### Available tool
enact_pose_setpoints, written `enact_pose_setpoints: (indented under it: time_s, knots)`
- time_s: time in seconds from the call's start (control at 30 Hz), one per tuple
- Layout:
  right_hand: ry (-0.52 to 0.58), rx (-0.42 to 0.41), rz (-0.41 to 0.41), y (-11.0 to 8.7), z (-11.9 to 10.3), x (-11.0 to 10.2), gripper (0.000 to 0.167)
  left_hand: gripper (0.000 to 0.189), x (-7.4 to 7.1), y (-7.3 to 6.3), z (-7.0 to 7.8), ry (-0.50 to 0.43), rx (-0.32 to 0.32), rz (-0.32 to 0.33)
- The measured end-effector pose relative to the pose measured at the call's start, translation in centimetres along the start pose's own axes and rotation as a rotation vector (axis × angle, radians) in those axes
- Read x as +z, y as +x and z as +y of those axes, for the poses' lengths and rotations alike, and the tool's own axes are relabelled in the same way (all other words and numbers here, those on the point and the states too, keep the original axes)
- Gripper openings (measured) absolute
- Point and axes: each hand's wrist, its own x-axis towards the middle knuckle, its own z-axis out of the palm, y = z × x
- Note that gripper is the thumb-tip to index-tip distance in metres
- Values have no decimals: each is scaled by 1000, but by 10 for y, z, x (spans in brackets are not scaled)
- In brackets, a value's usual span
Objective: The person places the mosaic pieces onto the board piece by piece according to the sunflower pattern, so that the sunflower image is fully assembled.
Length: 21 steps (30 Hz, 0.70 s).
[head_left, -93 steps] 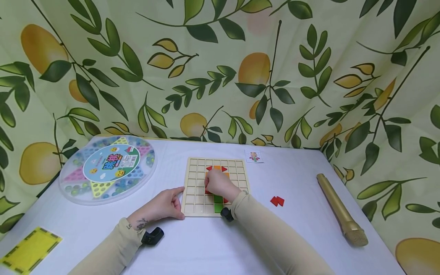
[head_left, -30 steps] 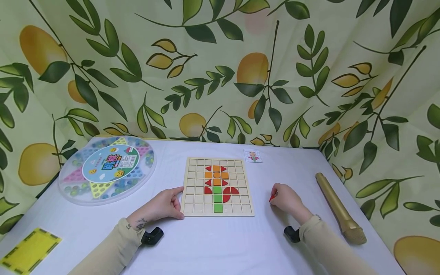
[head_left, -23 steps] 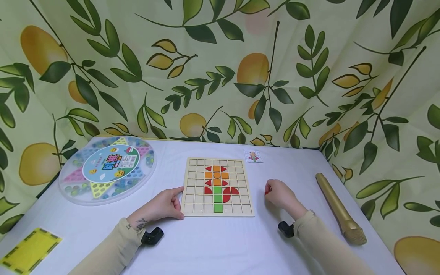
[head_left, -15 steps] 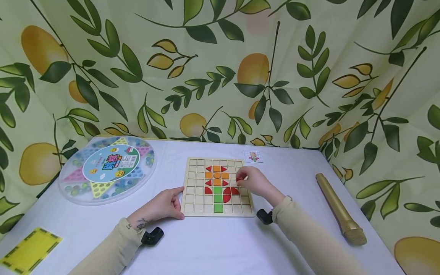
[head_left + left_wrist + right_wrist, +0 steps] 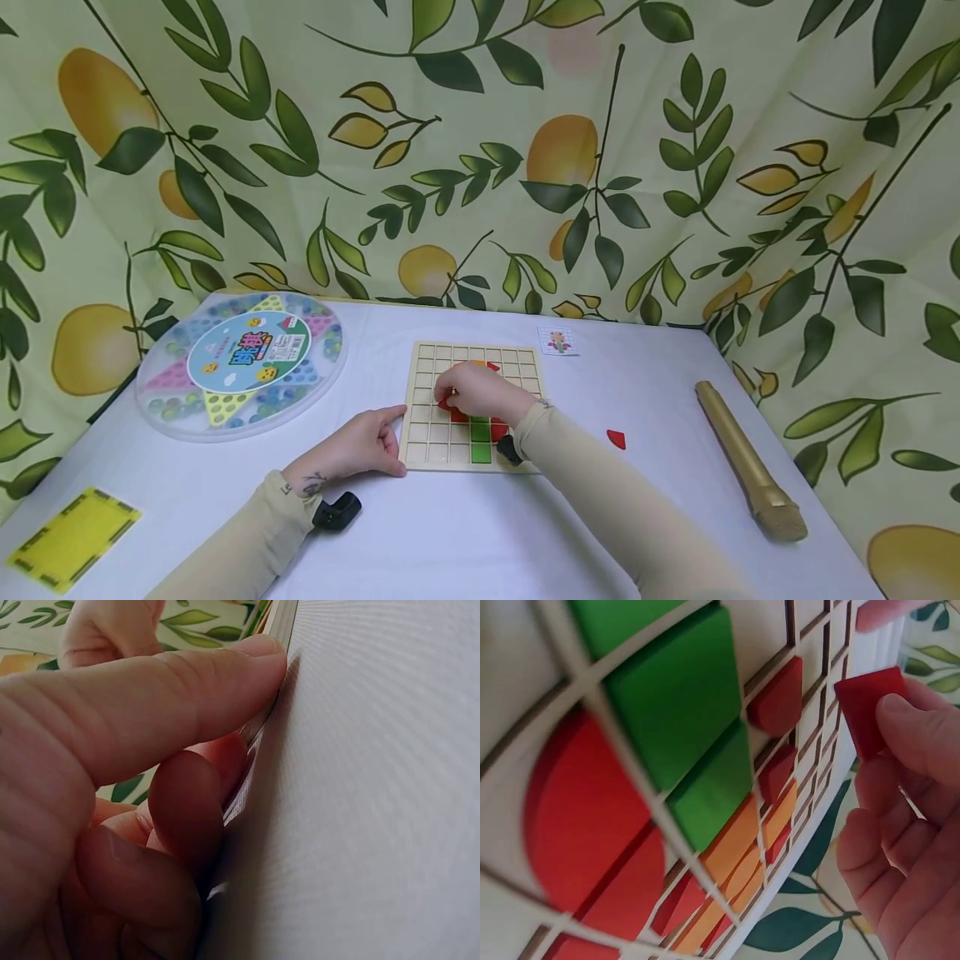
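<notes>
A wooden grid board lies on the white table, with green tiles, orange tiles and red tiles set in its squares. My right hand is above the left-middle of the board, pinching a red quarter-circle tile between thumb and fingers. The tile is held tilted, off the grid. This hand and forearm cover part of the pattern in the head view. My left hand touches the board's left edge with extended index finger and thumb; its other fingers are bent beneath.
A loose red tile lies right of the board. Behind it is a small pattern card. A gold microphone lies far right. At left are a round marble game box and a yellow card.
My right hand has gone from the table right of the board leftward across the grid, carrying a red quarter-circle tile. Of two loose tiles, one stays on the table. My left hand keeps its place.
</notes>
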Motion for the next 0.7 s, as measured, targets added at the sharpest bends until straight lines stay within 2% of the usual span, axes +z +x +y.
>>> enact_pose_setpoints:
  time_s: [0.17,0.37,0.7]
  knots:
    - [-32,18,-72,7,-8,3,19,96,-1,0,1,11,4,-3]
    - [-50,32,-114,11,-11,8,21,96,-1,0,0,19,0,-3]
    - [-128,15,-84,15,-8,19,22,95,1,0,-1,24,5,0]
